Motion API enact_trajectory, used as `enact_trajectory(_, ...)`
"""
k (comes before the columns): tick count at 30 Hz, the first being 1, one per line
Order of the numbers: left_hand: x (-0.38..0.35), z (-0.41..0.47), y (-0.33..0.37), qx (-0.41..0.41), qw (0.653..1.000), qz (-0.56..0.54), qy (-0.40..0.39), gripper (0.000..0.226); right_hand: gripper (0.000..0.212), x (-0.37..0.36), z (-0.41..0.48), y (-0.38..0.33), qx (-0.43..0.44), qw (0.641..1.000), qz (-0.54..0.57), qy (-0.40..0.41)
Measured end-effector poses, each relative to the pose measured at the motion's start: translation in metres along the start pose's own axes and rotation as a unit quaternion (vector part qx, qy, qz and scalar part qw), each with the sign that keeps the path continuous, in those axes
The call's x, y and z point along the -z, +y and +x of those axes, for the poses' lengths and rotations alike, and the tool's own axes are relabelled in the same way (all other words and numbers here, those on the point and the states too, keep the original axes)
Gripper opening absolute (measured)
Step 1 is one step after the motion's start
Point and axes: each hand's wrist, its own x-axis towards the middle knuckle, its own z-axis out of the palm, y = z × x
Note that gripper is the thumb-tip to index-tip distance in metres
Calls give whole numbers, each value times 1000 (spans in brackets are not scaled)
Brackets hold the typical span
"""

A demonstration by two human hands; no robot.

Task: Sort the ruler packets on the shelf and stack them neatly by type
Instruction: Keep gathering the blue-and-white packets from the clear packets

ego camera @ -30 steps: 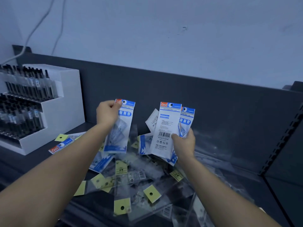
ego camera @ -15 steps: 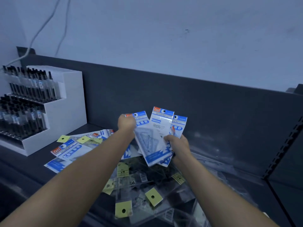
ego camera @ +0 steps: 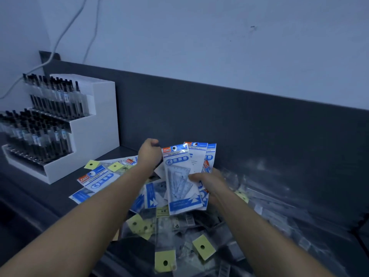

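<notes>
My right hand (ego camera: 210,182) grips a fanned bunch of three blue-and-white "Geometric" set-square packets (ego camera: 178,176), held upright over the shelf with my thumb on the front one. My left hand (ego camera: 148,154) is curled against the top left corner of the front packet. Its fingertips are hidden, so I cannot tell if it holds the packet. More blue packets (ego camera: 97,180) lie flat on the shelf to the left. Below my hands, clear ruler packets with yellow tags (ego camera: 203,246) lie in a loose heap.
A white stepped display of black pens (ego camera: 60,126) stands at the back left on the dark shelf (ego camera: 30,196). The dark back panel (ego camera: 259,136) runs behind the heap. More clear packets (ego camera: 279,212) spread to the right.
My left hand brought its blue packet rightwards and laid it on the front of the bunch in my right hand. Both hands have come close together.
</notes>
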Motion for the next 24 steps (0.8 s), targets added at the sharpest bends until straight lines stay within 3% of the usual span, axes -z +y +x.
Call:
enact_trajectory(2,25,14,-6,-38,981,189,-12,32,34,-2,6,1,-3,1000,3,5)
enact_trajectory(5,60,41,-26,-9,913,397,-96,43,32,-1,13,2,-12,1000,-2,10)
enact_trajectory(9,81,56,-37,3,872,448,-197,49,26,1,21,3,-34,999,-11,3)
enact_trajectory(12,85,72,-37,0,859,475,-193,59,24,0,27,3,-45,999,-11,3)
enact_trajectory(14,83,75,-33,8,850,486,-202,53,25,-1,29,2,-49,999,-11,1)
enact_trajectory(16,78,71,-26,20,853,477,-211,44,28,-1,30,3,-55,998,-10,3)
enact_trajectory(19,73,70,-25,36,888,400,-223,33,28,-1,30,3,-55,998,0,0)
enact_trajectory(21,73,71,-25,33,922,329,-200,21,26,-1,29,2,-51,999,5,1)
enact_trajectory(24,73,72,-24,20,962,235,-141,28,25,-1,27,1,-47,999,10,-2)
